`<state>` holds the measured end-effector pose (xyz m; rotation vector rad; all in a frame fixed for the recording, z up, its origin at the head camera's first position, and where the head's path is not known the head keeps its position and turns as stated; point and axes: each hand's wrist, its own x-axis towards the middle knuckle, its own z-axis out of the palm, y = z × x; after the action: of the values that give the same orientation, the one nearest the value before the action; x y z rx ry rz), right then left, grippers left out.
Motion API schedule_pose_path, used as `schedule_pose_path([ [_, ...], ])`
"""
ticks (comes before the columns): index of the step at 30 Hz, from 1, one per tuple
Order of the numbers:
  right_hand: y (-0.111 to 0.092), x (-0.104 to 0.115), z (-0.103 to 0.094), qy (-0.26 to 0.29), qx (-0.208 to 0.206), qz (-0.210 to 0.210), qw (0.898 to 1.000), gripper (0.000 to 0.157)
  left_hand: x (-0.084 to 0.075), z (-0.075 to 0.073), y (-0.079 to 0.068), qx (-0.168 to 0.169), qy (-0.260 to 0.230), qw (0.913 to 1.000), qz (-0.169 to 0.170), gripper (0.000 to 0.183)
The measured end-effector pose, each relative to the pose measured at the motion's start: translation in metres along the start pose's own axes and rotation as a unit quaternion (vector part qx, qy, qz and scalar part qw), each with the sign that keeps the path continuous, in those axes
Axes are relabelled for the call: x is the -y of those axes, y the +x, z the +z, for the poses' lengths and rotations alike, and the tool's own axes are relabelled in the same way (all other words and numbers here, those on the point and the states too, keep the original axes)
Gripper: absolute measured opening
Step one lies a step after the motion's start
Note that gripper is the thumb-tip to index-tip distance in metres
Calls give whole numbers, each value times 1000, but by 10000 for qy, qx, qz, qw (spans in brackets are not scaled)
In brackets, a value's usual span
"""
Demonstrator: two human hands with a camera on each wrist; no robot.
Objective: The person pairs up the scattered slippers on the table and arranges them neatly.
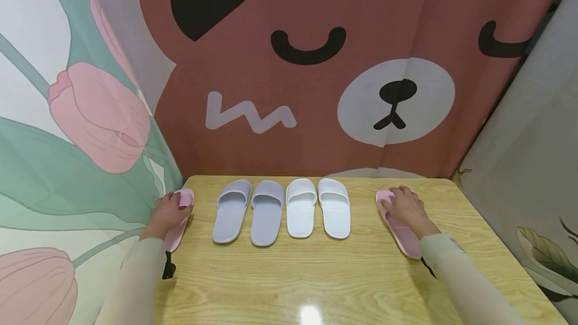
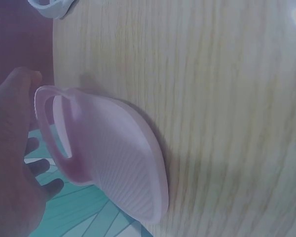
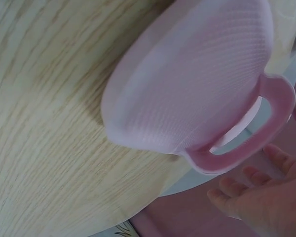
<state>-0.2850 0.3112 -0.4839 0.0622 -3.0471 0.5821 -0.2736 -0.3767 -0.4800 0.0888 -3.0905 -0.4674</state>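
Slippers (image 1: 406,238) in pink lie beneath left hand (image 1: 166,214) and right hand (image 1: 407,210).

A white glare (image 1: 310,314) is bouncing off the glossy yellow wood-grain tabletop (image 1: 244,285) in the bright head view, while both wrist views are running dimmer and hazier, soft shadow edging the ribbed pink slipper (image 2: 123,153) in the left one.

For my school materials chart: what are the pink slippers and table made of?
Pink slide slippers: probably matte plastic or foam rubber, with fine moulded texture. Tabletop: maybe wood or printed laminate, glossy, showing grain lines and a bright reflection.
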Motion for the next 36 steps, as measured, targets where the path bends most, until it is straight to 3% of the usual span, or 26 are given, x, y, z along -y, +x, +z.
schedule_pose_path([
  [24,8,0,9,-23,279,28,9996,70,3,6,9,-27,29,10000,15,79],
  [36,9,0,17,-16,408,54,9991,71,2,7,7,167,-75,9997,-136,79],
])
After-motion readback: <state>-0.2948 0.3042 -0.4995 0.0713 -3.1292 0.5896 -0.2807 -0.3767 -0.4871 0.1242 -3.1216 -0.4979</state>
